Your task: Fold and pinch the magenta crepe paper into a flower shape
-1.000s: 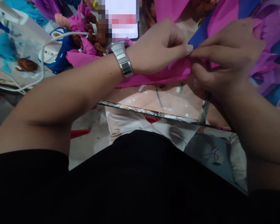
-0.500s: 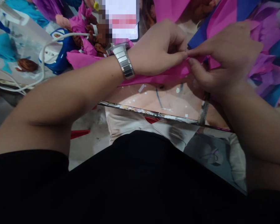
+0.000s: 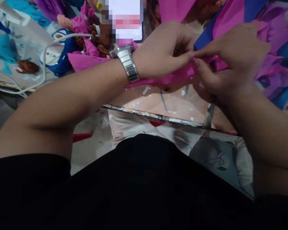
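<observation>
Both hands meet fingertip to fingertip over the near part of the table. My left hand [image 3: 165, 52], with a metal watch on the wrist, pinches the edge of a bright pink sheet [image 3: 172, 76], which looks like crepe paper or thin cloth. Part of that sheet runs out to the left beneath my forearm. My right hand [image 3: 232, 60] has thumb and forefinger closed on the same sheet, close beside the left fingertips. The exact spot of the pinch is partly covered by my fingers.
A lit phone [image 3: 138, 35] stands beyond my left wrist. To the left are a blue and white device [image 3: 60, 52], a white cable [image 3: 45, 60] and a brown bundle [image 3: 28, 66]. Purple sheets [image 3: 273, 35] pile up at the right. The table edge [image 3: 153, 117] runs before my body.
Very little differs. My left wrist and watch have shifted slightly to the right and down, while both hands keep pinching the pink sheet.
</observation>
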